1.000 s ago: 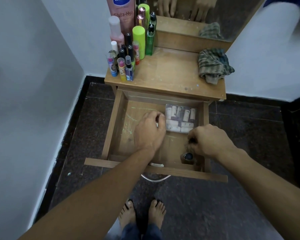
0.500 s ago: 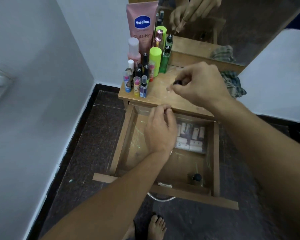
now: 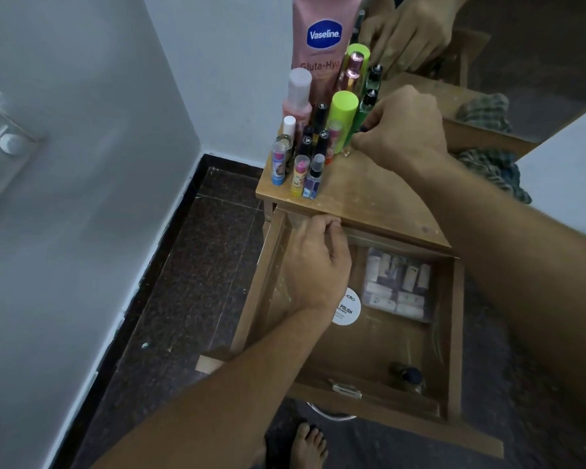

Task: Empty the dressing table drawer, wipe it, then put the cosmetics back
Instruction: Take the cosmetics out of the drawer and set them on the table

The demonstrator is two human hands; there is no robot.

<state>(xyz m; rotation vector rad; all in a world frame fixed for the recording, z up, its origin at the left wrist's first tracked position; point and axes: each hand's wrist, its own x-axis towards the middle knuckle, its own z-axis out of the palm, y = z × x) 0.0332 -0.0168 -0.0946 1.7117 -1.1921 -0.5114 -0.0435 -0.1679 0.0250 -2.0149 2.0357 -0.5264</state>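
Note:
The wooden drawer point(image 3: 455, 333) stands pulled out under the dressing table top point(image 3: 369, 194). Inside lie a clear packet of small white tubes point(image 3: 398, 289), a round white lid marked "polish" point(image 3: 347, 311) and a small dark-capped bottle point(image 3: 408, 375) at the front right. My right hand point(image 3: 400, 130) is on the tabletop, pinching a small dark-capped bottle against the cluster of upright cosmetics point(image 3: 313, 143). My left hand point(image 3: 315, 262) hovers over the drawer's back left with curled fingers; its palm is hidden.
A pink Vaseline tube point(image 3: 322, 45) leans at the back by the mirror point(image 3: 521, 45). A checked cloth point(image 3: 491, 167) lies on the table's right side. White walls close in on the left. My bare foot point(image 3: 310, 441) is on the dark floor below the drawer.
My right hand lifted a small bottle out of the drawer's front right and carried it up to the cosmetics on the tabletop. My left hand drew back from the packet toward the drawer's back edge.

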